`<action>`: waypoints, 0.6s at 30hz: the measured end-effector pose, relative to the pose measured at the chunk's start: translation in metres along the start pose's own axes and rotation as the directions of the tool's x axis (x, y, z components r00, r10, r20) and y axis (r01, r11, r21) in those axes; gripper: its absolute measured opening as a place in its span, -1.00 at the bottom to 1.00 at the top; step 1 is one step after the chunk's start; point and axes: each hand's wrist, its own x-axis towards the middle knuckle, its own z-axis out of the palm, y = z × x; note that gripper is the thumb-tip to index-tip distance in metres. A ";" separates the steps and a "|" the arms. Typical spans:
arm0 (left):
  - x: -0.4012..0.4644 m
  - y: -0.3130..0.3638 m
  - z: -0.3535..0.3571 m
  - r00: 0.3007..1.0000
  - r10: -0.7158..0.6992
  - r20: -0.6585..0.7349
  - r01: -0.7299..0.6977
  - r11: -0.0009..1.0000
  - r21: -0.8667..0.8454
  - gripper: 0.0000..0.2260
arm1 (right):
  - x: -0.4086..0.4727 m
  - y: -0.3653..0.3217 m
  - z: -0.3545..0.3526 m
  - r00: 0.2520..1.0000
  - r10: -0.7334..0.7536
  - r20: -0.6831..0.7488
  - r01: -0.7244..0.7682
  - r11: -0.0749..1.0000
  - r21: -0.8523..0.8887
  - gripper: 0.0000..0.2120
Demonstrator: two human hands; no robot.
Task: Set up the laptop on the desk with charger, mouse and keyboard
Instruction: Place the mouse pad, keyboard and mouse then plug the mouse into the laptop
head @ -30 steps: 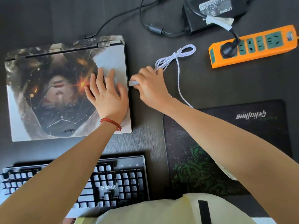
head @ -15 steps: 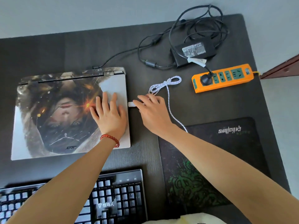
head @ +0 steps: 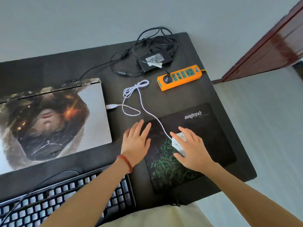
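The closed laptop [head: 49, 122], its lid covered in artwork, lies at the left of the dark desk [head: 232, 161]. A white USB plug [head: 112, 106] sits in the laptop's right side. Its white braided cable [head: 136, 89] loops across the desk to the white mouse [head: 177, 143] on the black and green mouse pad [head: 209, 128]. My right hand [head: 191, 148] lies over the mouse with fingers spread. My left hand [head: 136, 141] rests flat at the pad's left edge. The black keyboard [head: 65, 197] lies at the near left. The charger brick [head: 154, 61] sits at the back.
An orange power strip [head: 180, 77] with one black plug in it lies behind the mouse pad. Black charger cables [head: 155, 40] coil at the desk's far edge, one running to the laptop's rear. A brown door [head: 270, 46] stands to the right, past the desk's edge.
My right hand let go of the USB plug, which stays in the laptop, and moved back onto the mouse. My left hand left the laptop lid for the pad's edge.
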 end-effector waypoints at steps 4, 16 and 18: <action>0.001 -0.001 0.014 0.987 -0.035 0.155 0.021 0.995 0.094 -0.50 | -0.012 0.009 0.016 0.988 0.148 -0.037 -0.143 0.984 0.101 -0.43; -0.004 0.008 0.019 0.929 -0.047 0.366 -0.024 0.982 0.188 -0.38 | -0.003 -0.003 0.026 0.907 0.408 -0.102 -0.352 0.869 0.348 -0.33; -0.008 0.012 0.010 0.940 -0.074 0.333 0.042 0.994 0.101 -0.45 | -0.005 -0.005 0.019 0.900 0.424 -0.097 -0.363 0.856 0.369 -0.30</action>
